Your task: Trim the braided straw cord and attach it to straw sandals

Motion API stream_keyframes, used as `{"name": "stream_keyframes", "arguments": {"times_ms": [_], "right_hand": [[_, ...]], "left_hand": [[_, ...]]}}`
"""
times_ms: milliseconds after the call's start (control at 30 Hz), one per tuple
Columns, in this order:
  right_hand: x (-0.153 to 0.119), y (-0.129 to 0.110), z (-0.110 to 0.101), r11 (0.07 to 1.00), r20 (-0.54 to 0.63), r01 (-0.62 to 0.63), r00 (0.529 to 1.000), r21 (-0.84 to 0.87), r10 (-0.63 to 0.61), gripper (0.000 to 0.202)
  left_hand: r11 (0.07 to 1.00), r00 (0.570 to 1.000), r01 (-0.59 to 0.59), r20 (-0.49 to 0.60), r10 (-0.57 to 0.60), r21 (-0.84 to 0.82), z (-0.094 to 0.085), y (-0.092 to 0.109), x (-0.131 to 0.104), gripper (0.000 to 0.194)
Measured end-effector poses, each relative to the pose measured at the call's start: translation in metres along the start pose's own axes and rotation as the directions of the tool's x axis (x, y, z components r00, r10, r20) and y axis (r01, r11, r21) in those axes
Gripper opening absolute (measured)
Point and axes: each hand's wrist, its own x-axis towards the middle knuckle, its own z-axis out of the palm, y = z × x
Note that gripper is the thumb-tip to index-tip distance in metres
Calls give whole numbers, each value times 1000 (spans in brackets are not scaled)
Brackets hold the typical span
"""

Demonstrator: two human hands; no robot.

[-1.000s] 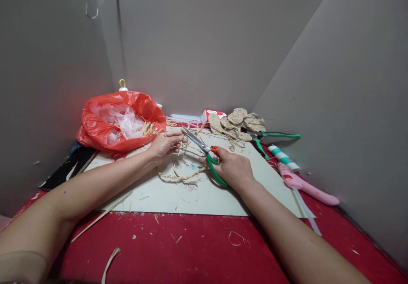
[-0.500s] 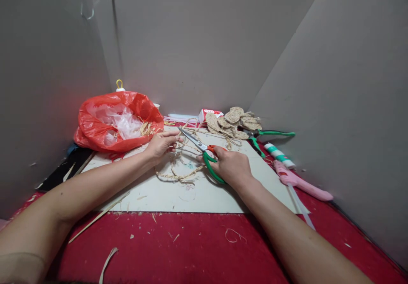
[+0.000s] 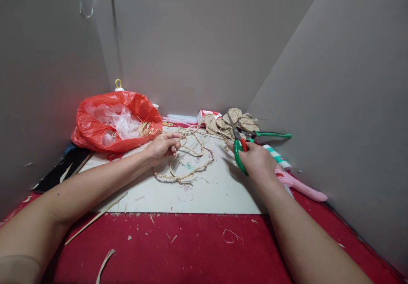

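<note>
My left hand pinches one end of a braided straw cord above the white board. The rest of the cord lies in loose loops on the board, right of that hand. In my right hand is a pair of scissors with green and orange handles, held over the board's right side. The blades point up and away, in front of several coiled woven straw pieces. They are apart from the cord.
At the back left sits a red plastic bag with white plastic and straw scraps inside. Green-handled pliers, a green-and-white striped roll and a pink glue gun lie along the right wall. Straw bits litter the red surface.
My right hand has carried the scissors to the right, away from the cord near my left hand, and the blades now point more upward. My left hand stays nearly in place.
</note>
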Motion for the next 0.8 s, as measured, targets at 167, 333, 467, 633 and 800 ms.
{"name": "stream_keyframes", "arguments": {"times_ms": [167, 333, 467, 633, 800], "right_hand": [[12, 17, 3, 992, 217, -94, 970, -90, 112, 56], [11, 19, 7, 994, 271, -52, 959, -101, 78, 51], [10, 17, 8, 997, 249, -30, 967, -71, 47, 43], [2, 5, -5, 990, 123, 28, 991, 140, -46, 36], [-27, -32, -19, 578, 214, 53, 898, 814, -384, 55]], "left_hand": [[1000, 998, 6, 64, -6, 2, 2, 1, -5, 15], [1000, 998, 6, 58, -7, 9, 1, 0, -6, 22], [1000, 999, 12, 49, -12, 16, 0, -1, -6, 29], [999, 997, 3, 75, -6, 36, 1, -3, -8, 35], [997, 991, 3, 131, -13, 80, 7, -8, -11, 32]]}}
